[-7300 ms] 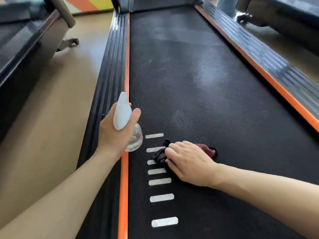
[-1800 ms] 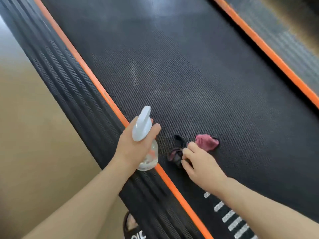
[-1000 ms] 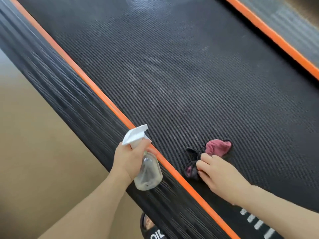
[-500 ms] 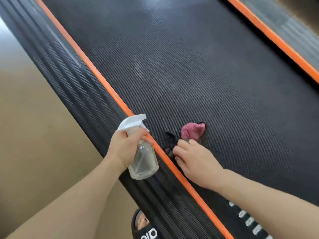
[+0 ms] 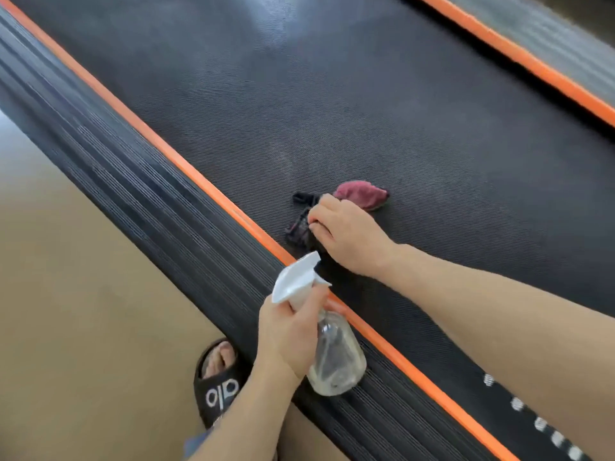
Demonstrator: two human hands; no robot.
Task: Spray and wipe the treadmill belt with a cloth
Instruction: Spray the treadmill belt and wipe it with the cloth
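Tan floor (image 5: 83, 294) fills the frame's left; a black slide sandal (image 5: 218, 384) sits low centre-left. Left hand (image 5: 289, 334), fingers wrapped on a clear plastic spray bottle with white trigger head (image 5: 332, 354), hovers over the ribbed black side rail (image 5: 149, 194). Right hand (image 5: 346, 234), mid-frame, fingers curled onto a crumpled maroon-and-black cloth (image 5: 361, 194) on the black textured treadmill belt (image 5: 366, 94). Wiping step, probably; next, sweep across the upper belt, respraying where dry.

Soft, even daylight fills the scene, leaving a pale glare patch on the treadmill belt (image 5: 332, 104) near its far end and faint shadows under the arms, while the far side rail (image 5: 539, 31) smears with motion blur and wide-angle bending.
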